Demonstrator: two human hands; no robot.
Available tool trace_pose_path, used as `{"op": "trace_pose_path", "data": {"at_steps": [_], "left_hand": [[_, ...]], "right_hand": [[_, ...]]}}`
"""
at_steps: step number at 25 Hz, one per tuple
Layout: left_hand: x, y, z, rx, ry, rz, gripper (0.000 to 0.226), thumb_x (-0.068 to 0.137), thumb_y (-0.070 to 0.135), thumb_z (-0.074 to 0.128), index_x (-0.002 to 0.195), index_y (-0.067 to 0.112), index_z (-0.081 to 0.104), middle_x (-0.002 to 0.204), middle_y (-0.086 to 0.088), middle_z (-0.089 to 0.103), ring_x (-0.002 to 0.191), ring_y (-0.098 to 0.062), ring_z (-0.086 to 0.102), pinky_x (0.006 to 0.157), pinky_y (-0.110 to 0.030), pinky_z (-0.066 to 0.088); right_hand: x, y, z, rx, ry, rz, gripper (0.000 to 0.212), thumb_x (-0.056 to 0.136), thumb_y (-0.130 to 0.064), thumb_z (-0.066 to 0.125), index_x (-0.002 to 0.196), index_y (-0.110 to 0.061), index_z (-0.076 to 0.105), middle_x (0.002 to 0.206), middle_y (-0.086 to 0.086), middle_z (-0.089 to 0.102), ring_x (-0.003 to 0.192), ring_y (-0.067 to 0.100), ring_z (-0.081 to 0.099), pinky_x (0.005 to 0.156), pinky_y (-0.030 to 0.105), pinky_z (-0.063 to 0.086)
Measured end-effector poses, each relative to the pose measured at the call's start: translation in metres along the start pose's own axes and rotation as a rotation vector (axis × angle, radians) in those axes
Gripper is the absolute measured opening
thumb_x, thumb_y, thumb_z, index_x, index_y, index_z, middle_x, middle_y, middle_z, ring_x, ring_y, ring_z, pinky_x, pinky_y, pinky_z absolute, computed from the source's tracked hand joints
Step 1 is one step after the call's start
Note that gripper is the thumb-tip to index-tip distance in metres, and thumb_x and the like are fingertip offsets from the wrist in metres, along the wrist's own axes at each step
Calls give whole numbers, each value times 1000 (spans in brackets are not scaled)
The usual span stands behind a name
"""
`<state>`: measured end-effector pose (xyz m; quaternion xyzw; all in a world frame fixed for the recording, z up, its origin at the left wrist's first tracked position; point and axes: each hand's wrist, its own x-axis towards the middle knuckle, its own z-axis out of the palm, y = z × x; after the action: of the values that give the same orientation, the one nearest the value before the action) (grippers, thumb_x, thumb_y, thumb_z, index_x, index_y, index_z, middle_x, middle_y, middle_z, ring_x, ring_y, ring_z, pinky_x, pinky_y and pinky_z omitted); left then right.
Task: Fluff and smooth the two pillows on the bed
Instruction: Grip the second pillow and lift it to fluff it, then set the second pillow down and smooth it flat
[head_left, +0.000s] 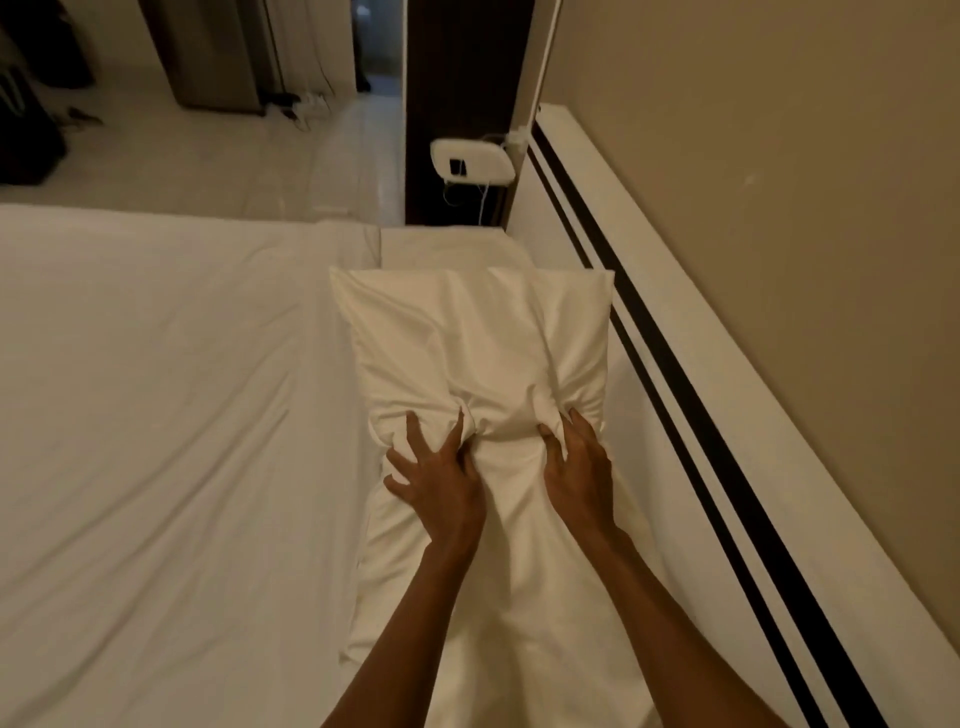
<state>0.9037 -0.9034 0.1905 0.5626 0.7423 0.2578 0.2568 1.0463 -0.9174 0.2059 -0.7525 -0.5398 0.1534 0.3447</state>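
— Where do we have the pillows?

— The far pillow (467, 332) lies on the bed (156, 389) along the headboard side, its near end bunched into folds. The near pillow (498, 597) lies in line with it, closer to us, mostly under our forearms. The two touch end to end where the cloth gathers.

— And our hands?

— Our left hand (441, 483) is spread wide, fingers (415, 431) splayed and digging into the gathered cloth at the left of the bunch. Our right hand (576, 467) sits just beside it on the right, fingers curled down into the folds, pinching the pillowcase. Both press on the seam between the pillows, with a ridge of fabric raised between them.

— What lies around?

— The sheet on the bed is white and creased, stretching off to our left. On our right runs the white headboard (701, 322) with two dark stripes, against a beige wall (779, 130). Beyond the far pillow a small white device (472, 162) with cables sits by a dark panel, and further off we see pale floor (208, 156).
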Motion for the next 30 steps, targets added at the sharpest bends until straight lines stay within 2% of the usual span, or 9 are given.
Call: {"op": "trace_pose_path", "data": {"at_steps": [4, 8, 15, 20, 23, 27, 30], "left_hand": [[7, -9, 50, 21, -79, -29, 38, 105, 30, 40, 139, 43, 54, 166, -4, 14, 148, -46, 9, 112, -67, 15], [14, -19, 103, 48, -190, -83, 39, 107, 36, 36, 143, 44, 48, 167, -4, 11, 148, -47, 9, 113, -67, 16], [36, -40, 205, 127, -293, -181, 42, 107, 43, 31, 147, 43, 43, 166, -3, 11, 146, -45, 17, 112, -61, 24], [61, -72, 295, 86, -363, -210, 43, 107, 44, 30, 147, 43, 43, 166, -4, 10, 146, -46, 17, 112, -61, 23], [64, -81, 345, 149, -339, -210, 43, 107, 45, 29, 148, 47, 39, 168, -6, 6, 146, -45, 16, 112, -61, 21], [63, -119, 376, 258, -313, -178, 50, 105, 52, 21, 154, 51, 17, 169, -9, -3, 147, -47, 16, 111, -65, 23], [55, -165, 383, 164, -203, -85, 55, 100, 63, 21, 153, 55, 8, 169, -3, 2, 147, -42, 21, 112, -65, 23]], "right_hand": [[13, 48, 19, 12, -35, 37, 40, 105, -31, 51, 138, -8, 59, 136, 12, 64, 127, 29, 59, 104, 47, 50], [27, 101, 37, -23, -95, 117, 44, 105, -34, 49, 141, -9, 56, 142, 13, 60, 133, 31, 55, 109, 44, 46], [62, 204, 91, -55, -232, 150, 44, 106, -33, 47, 142, -9, 56, 145, 15, 58, 135, 34, 53, 109, 50, 44], [80, 280, 140, -90, -212, 181, 45, 106, -31, 46, 146, -11, 53, 153, 17, 49, 140, 37, 48, 111, 51, 43], [84, 313, 160, -178, -192, 162, 47, 106, -33, 44, 148, -14, 50, 158, 19, 42, 143, 40, 43, 114, 55, 39], [82, 337, 187, -403, -286, 126, 58, 102, -52, 29, 158, -36, 32, 167, 20, 18, 150, 52, 18, 121, 63, 23], [66, 363, 203, -514, -257, 106, 67, 99, -62, 34, 161, -39, 19, 168, 22, 9, 149, 57, 11, 120, 67, 20]]}}
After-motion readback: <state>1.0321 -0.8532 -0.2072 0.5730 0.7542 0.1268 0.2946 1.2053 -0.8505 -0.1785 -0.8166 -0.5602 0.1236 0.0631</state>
